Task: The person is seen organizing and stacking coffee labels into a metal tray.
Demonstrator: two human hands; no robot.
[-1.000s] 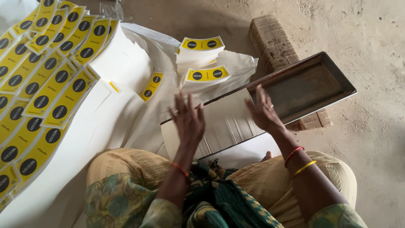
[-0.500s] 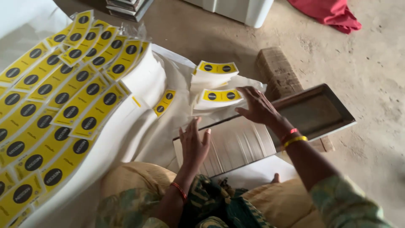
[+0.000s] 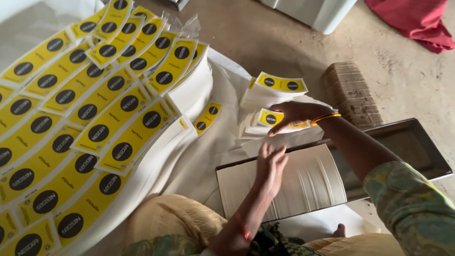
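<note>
My left hand (image 3: 270, 167) rests flat with fingers apart on a fanned block of white sheets (image 3: 294, 185) lying in front of my knees. My right hand (image 3: 291, 115) reaches forward onto the nearer of two small stacks topped by a yellow label with black circles (image 3: 271, 118); its fingers lie over the top label, and I cannot tell whether they pinch it. The farther stack (image 3: 280, 84) stands just behind. A single yellow label (image 3: 207, 117) lies loose on the white cloth to the left of them.
Many yellow labels (image 3: 90, 118) are spread in overlapping rows over the white cloth (image 3: 199, 156) at left. A dark metal tray (image 3: 407, 147) lies at right, a ribbed wooden block (image 3: 353, 92) behind it. A red cloth (image 3: 417, 21) and white box (image 3: 317, 12) lie on the bare floor.
My right hand left the fanned white sheets and moved forward onto the near label stack. My left hand stayed on the sheets. My head tilted, shifting the view.
</note>
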